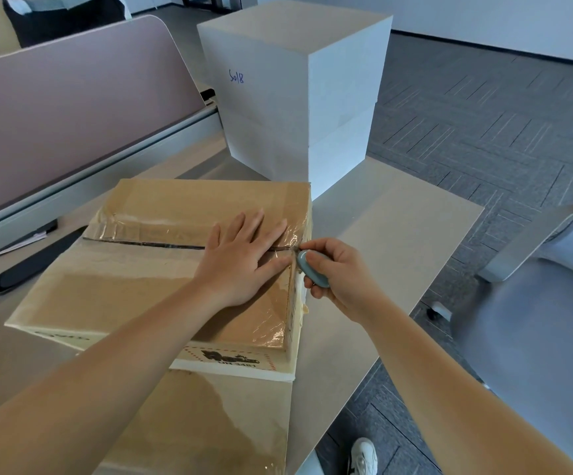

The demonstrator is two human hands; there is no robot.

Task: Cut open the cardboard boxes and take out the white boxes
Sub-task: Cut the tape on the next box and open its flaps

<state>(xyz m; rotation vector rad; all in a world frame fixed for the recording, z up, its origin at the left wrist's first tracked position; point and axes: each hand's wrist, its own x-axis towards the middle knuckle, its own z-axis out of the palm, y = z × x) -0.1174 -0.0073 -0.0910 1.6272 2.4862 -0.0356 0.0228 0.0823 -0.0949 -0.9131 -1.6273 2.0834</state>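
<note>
**Cutter at the right end of the taped seam**

A cardboard box (161, 269) lies on the bench (391, 234), on top of a second cardboard box (209, 416) that reaches down to the lower edge of the picture. Clear tape covers the top of the upper box, and a dark seam (141, 243) runs across the top from the 9 o'clock side to the 3 o'clock side.

The left hand (240, 258) lies flat on the lid, with the fingers straight and spread, and they point toward 1 o'clock. It holds nothing; it only presses on the cardboard, and it covers the seam near the right end. The left forearm comes up from 7 o'clock across the front of both boxes.

The right hand (333, 272) is just beside the left hand, at its 3 o'clock side, at the right edge of the box. Its fingers and thumb are curled round a small blue-grey cutter (312, 270). The tip of the cutter touches the box where the seam meets the right edge. The blade itself is too small to see. The right forearm comes in from 5 o'clock.

Two white boxes (295, 97) stand one on the other on the bench at 12 o'clock from the hands, well apart from them. The upper one carries blue handwriting on its left face.
</note>
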